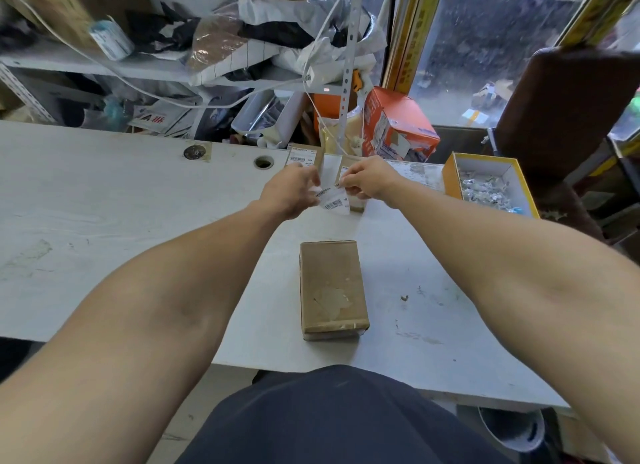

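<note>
Between our hands, the barcode label point(334, 202) hangs pinched by our left hand point(289, 195) and right hand point(369, 179), above the tabletop point(104, 203).

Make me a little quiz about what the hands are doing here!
1. True or false: the left hand and right hand both hold the label.
2. Which box holds small wrapped bits? A) brown box B) yellow box C) orange box
3. Fill in: the label bears a printed ____.
Key: 1 true; 2 B; 3 barcode.
</note>
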The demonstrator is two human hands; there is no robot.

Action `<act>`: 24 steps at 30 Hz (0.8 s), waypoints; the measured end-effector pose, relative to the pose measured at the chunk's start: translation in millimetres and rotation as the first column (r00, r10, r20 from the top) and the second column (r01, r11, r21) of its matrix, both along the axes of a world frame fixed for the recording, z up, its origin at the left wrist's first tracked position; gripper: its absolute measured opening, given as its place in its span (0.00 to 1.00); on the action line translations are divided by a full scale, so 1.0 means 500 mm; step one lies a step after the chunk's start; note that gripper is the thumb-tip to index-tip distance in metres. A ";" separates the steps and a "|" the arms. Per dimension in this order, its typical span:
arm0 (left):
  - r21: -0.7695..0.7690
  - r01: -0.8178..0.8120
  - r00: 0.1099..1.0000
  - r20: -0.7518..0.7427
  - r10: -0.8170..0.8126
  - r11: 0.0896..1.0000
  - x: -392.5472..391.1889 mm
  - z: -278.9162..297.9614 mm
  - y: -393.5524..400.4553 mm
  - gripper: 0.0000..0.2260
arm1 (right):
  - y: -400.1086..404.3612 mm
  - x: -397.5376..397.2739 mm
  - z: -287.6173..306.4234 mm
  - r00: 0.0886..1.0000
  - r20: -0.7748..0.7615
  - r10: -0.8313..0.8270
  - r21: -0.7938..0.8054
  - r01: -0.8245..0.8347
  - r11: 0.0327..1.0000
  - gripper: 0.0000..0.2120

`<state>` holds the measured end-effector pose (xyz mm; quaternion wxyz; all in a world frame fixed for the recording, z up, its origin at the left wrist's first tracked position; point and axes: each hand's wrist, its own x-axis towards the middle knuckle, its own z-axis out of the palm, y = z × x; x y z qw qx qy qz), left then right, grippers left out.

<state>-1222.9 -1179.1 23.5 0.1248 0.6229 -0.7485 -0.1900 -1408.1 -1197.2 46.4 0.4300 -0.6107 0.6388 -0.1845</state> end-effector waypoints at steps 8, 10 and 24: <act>0.025 0.002 0.997 -0.079 0.000 1.000 -0.017 0.005 0.001 0.07 | 0.013 0.000 -0.004 0.995 0.097 -0.015 0.056 0.009 0.998 0.06; 0.037 0.011 0.996 -0.085 -0.008 0.999 -0.023 0.006 0.003 0.07 | 0.016 0.000 -0.010 0.999 0.037 -0.005 0.003 0.005 1.000 0.06; 0.078 -0.065 0.958 -0.274 0.084 0.995 -0.051 0.014 -0.002 0.05 | 0.041 0.016 -0.022 0.945 -0.273 0.182 -0.179 -0.236 0.955 0.10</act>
